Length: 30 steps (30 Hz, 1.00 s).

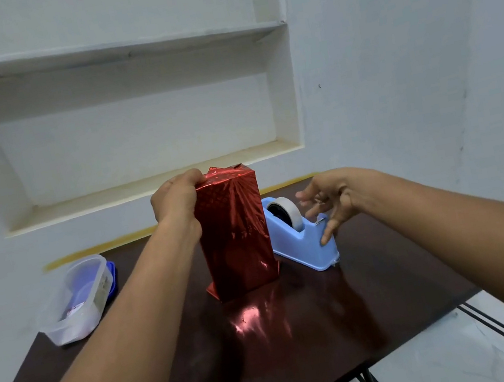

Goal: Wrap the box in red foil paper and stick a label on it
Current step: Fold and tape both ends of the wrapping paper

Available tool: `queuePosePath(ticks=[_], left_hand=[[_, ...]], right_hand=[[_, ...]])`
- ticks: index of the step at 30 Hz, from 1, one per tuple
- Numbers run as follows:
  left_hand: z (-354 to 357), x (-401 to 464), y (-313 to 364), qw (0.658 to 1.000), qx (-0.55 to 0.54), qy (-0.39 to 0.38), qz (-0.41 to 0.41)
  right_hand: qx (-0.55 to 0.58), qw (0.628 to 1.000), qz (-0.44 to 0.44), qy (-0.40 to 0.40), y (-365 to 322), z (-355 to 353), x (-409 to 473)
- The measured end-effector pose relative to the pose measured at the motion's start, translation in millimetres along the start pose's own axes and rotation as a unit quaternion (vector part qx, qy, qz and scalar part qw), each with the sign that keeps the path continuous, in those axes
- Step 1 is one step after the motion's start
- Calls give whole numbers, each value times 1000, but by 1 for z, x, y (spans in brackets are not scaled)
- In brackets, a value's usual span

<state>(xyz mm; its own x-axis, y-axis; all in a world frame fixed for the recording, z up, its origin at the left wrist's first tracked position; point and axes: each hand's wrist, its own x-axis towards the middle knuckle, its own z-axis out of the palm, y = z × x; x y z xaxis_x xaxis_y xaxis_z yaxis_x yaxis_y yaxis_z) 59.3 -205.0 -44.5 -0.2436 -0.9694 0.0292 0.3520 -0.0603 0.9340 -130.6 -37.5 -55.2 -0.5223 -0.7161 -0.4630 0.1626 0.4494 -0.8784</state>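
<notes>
Dark table (335,327), far edge: foil-wrapped box (235,237) upright, left hand (175,201) gripping top; right hand (333,201) fingers spread, touching tape dispenser (303,242) just beside.

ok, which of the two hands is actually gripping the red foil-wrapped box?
The left hand, curled round the top of the upright red foil-wrapped box. The right hand reaches to the blue tape dispenser instead.
</notes>
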Motion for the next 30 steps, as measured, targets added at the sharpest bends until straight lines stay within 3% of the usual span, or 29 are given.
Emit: queuePosePath(ticks=[9,15,19,22,25,30], left_hand=[[0,-4,-1,1000,15,14,8],[0,-6,1,1000,10,5,6],[0,-6,2,1000,16,2,5],[-1,-7,2,1000,16,4,5],[0,-9,2,1000,19,3,6],[1,-12,2,1000,11,6,5]], right_hand=[[173,977,-117,50,47,6,-7],[199,963,-156,92,91,4,4],[135,967,-170,130,102,5,14],[16,967,-167,193,96,-2,21],[-133,944,-182,240,81,-4,12],[-285,905,-189,255,73,-3,4]])
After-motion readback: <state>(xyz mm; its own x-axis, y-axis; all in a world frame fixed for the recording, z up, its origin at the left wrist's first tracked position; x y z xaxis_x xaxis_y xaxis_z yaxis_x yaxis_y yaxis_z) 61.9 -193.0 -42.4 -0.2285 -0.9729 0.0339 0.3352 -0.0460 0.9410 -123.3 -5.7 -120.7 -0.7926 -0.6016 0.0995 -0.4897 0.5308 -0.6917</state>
